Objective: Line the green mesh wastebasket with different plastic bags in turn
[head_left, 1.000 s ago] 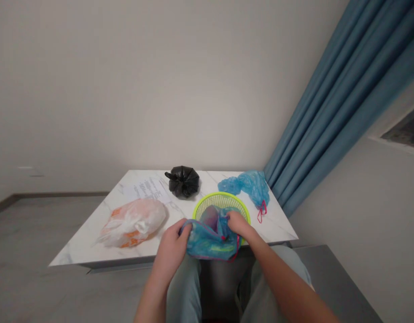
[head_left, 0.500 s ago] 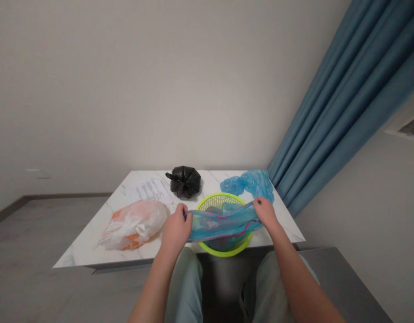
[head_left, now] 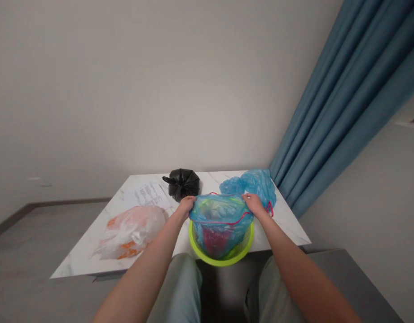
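Moved forward and down since the prior frame: blue drawstring bag [head_left: 220, 226], now spread open and sagging into green basket [head_left: 207, 253]. Left hand [head_left: 186, 205] and right hand [head_left: 254, 204] each grip its far edge between closed fingers. Reddish object shows through the film. On marble table [head_left: 288, 229] nearby: second blue bag [head_left: 252, 186], black bag [head_left: 182, 184], paper [head_left: 148, 196], white bag [head_left: 131, 237].

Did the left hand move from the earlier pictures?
Yes, the left hand moved forward, and it is now much closer to the black bag.
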A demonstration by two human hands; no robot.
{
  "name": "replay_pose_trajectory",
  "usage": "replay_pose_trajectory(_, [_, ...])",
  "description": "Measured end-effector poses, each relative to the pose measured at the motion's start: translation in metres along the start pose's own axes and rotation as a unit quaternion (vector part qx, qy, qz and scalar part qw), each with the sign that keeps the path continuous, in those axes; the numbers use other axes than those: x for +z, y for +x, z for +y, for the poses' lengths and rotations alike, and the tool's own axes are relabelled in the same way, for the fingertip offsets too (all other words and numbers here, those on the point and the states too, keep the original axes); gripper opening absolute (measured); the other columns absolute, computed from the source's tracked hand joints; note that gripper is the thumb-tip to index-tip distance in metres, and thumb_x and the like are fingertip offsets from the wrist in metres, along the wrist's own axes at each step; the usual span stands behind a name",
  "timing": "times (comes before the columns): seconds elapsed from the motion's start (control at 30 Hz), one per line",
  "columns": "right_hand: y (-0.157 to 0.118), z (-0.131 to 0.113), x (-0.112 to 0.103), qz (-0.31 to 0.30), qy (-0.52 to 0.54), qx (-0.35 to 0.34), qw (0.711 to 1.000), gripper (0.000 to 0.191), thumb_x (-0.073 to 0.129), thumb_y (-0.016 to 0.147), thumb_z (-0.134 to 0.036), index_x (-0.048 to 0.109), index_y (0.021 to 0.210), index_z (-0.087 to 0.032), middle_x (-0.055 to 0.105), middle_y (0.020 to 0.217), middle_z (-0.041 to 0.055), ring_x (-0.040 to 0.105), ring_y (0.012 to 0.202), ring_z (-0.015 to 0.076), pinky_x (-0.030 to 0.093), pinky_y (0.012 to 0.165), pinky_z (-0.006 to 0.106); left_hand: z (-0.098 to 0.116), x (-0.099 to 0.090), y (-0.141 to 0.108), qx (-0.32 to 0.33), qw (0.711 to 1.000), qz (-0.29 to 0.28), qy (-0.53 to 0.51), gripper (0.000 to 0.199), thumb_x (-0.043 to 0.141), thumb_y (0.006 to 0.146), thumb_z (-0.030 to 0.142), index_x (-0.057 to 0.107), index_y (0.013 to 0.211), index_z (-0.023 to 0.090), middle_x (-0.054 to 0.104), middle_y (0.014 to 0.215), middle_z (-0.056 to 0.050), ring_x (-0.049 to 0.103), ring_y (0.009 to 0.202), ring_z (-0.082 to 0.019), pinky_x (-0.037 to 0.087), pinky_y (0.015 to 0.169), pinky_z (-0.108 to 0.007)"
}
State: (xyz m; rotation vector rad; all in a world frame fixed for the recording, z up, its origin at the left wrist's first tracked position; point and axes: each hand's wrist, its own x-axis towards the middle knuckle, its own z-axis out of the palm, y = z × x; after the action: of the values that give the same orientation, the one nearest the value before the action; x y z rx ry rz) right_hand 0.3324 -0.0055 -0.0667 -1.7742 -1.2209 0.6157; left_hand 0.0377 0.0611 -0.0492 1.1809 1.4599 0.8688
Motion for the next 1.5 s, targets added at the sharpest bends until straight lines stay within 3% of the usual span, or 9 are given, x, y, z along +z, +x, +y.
replay_pose_trajectory(0.27, [-0.005,0.008,0.003,-0.119,0.055,0.139,0.982,0.005,0.064,0.055,-0.018,0.061,0.051,-0.018,0.062,0.050,0.0014,0.052,0.047,0.0162,0.040,0.046,0.027,-0.027,-0.009,-0.017,-0.091,0.979,-0.140,-0.115,0.016,0.070,0.065,0.021,0.055,0.066,0.018,0.057,0.054,0.000,0.055,0.049,-0.014,0.049,0.053,-0.027])
replay_pose_trajectory(0.4, [-0.013,0.004,-0.017,-0.081,0.030,0.123,0.989,0.020,0.058,0.053,-0.009,0.066,0.069,-0.018,0.065,0.064,0.0012,0.055,0.058,0.0162,0.043,0.056,0.026,-0.043,-0.023,-0.035,-0.070,0.985,-0.133,-0.081,0.020,0.074,0.057,0.019,0.062,0.073,0.016,0.062,0.059,-0.001,0.060,0.056,-0.018,0.049,0.056,-0.029])
replay_pose_trajectory(0.5, [-0.030,-0.006,-0.035,-0.018,0.011,0.017,1.000,0.031,0.054,0.055,-0.007,0.066,0.081,-0.020,0.067,0.086,0.0022,0.057,0.075,0.0162,0.045,0.070,0.027,-0.044,-0.039,-0.042,0.001,0.997,-0.057,-0.044,0.029,0.073,0.058,0.023,0.065,0.085,0.015,0.068,0.079,-0.005,0.064,0.075,-0.020,0.050,0.068,-0.030])
replay_pose_trajectory(0.6, [-0.060,-0.013,-0.050,-0.047,0.000,-0.104,0.993,0.032,0.050,0.062,-0.008,0.067,0.086,-0.022,0.066,0.094,0.0018,0.058,0.086,0.0176,0.045,0.077,0.029,-0.036,-0.056,-0.058,0.164,0.986,-0.014,0.039,0.033,0.062,0.073,0.031,0.067,0.103,0.018,0.066,0.113,-0.009,0.058,0.111,-0.024,0.045,0.094,-0.037])
replay_pose_trajectory(0.73, [-0.107,-0.011,-0.064,-0.111,-0.025,-0.108,0.988,0.031,0.061,0.068,-0.015,0.066,0.098,-0.022,0.065,0.091,0.0013,0.058,0.081,0.0180,0.044,0.069,0.028,-0.029,-0.070,-0.097,0.267,0.943,-0.142,0.137,0.043,0.053,0.080,0.028,0.061,0.122,0.021,0.057,0.134,-0.010,0.048,0.128,-0.025,0.037,0.107,-0.042])
replay_pose_trajectory(0.87, [-0.134,-0.010,-0.070,-0.117,-0.082,-0.102,0.985,0.009,0.062,0.074,-0.019,0.061,0.082,-0.020,0.058,0.075,-0.0008,0.054,0.071,0.0158,0.042,0.066,0.027,-0.036,-0.069,-0.122,0.278,0.929,-0.164,0.182,0.039,0.055,0.085,0.033,0.057,0.124,0.023,0.059,0.127,-0.009,0.053,0.119,-0.025,0.043,0.100,-0.042])
replay_pose_trajectory(1.03, [-0.156,-0.017,-0.067,-0.139,-0.109,-0.144,0.974,0.009,0.056,0.073,-0.012,0.052,0.074,-0.020,0.054,0.081,-0.0003,0.053,0.075,0.0146,0.042,0.066,0.025,-0.046,-0.058,-0.132,0.321,0.912,-0.073,0.244,0.018,0.052,0.091,0.038,0.057,0.089,0.021,0.060,0.094,-0.005,0.058,0.094,-0.023,0.046,0.090,-0.041])
replay_pose_trajectory(1.2, [-0.192,-0.026,-0.059,-0.111,-0.170,-0.204,0.958,0.016,0.054,0.071,-0.006,0.052,0.078,-0.020,0.054,0.088,0.0024,0.053,0.086,0.0178,0.043,0.076,0.030,-0.060,-0.046,-0.153,0.334,0.916,0.022,0.223,0.014,0.044,0.094,0.032,0.054,0.093,0.022,0.056,0.100,-0.005,0.056,0.098,-0.023,0.046,0.089,-0.039])
replay_pose_trajectory(1.5, [-0.228,-0.033,-0.043,-0.155,-0.240,-0.275,0.918,0.021,0.051,0.073,-0.002,0.053,0.085,-0.020,0.055,0.087,0.0036,0.049,0.089,0.0202,0.042,0.077,0.031,-0.090,-0.033,-0.170,0.236,0.960,-0.032,0.149,0.008,0.043,0.090,0.027,0.049,0.087,0.023,0.057,0.081,0.001,0.059,0.073,-0.017,0.049,0.068,-0.028])
